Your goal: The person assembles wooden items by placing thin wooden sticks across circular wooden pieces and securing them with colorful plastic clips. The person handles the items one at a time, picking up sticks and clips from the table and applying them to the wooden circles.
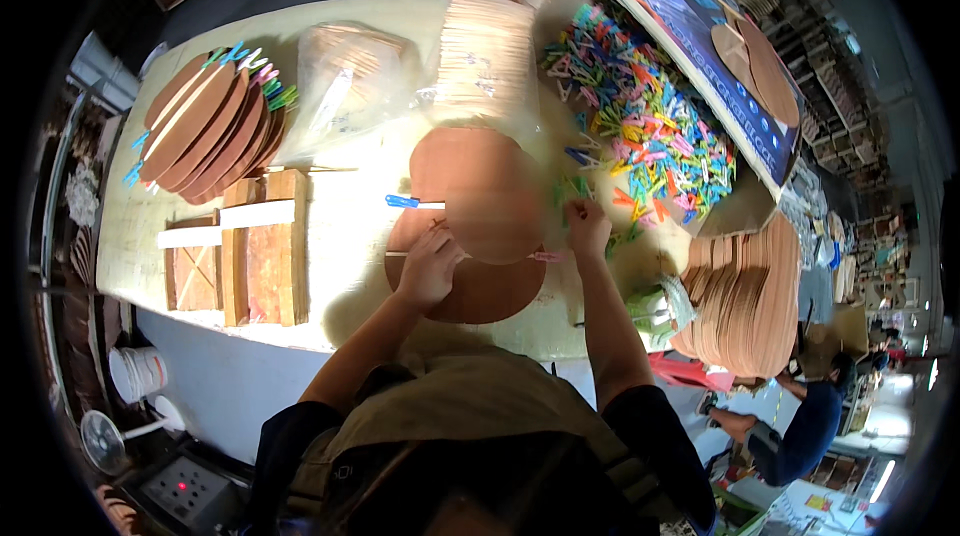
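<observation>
Before me lie two overlapping round brown boards, an upper board [465, 171] and a lower board [490, 298]. A blue clothespin [402, 202] is at the left of the upper one, beside a pale stick; a pink clothespin [547, 257] is at the right edge. My left hand [428, 268] lies over the lower board, its bent fingers closed at the edge of the upper board. My right hand [588, 228] is to the right, apart from the boards, fingers pinched at a blurred green clothespin [572, 188]. The contact at its fingertips is not sharp.
A box [720, 226] heaped with colourful clothespins [650, 126] stands at right, near stacked brown boards [740, 296]. Pale sticks [487, 51] and a plastic bag [345, 86] lie at the back. Clipped oval boards [210, 126] and a wooden jig [262, 251] are at left. Another person [810, 426] is far right.
</observation>
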The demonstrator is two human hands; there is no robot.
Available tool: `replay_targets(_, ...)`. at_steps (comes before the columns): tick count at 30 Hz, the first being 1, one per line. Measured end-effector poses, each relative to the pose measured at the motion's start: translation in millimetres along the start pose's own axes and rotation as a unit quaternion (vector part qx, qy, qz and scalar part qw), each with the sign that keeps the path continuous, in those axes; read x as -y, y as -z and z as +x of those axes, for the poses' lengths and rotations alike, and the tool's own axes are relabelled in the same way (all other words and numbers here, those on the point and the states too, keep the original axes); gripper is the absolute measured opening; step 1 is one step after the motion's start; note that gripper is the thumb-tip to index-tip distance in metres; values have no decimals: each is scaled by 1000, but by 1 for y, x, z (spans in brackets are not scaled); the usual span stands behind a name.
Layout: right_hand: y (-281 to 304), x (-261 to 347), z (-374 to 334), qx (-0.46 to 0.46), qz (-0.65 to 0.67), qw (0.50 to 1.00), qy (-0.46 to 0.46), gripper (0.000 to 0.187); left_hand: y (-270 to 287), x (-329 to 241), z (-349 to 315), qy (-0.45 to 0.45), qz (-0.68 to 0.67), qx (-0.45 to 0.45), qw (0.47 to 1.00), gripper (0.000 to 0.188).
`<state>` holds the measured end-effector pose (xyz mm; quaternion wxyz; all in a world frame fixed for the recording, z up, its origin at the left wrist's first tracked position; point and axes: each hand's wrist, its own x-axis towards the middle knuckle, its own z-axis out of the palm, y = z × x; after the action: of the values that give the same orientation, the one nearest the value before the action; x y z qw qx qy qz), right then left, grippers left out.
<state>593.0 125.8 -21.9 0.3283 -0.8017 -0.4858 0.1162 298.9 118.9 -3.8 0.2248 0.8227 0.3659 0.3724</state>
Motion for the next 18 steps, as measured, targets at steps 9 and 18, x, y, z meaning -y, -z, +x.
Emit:
replay_targets(9,-81,164,-5,444,355,807,159,16,-32,21,-20,220,-305,-39,926,10)
replay_targets(18,-146,236,-58,593,150,770,182,12,-27,11,-18,305,-376,-58,873,24)
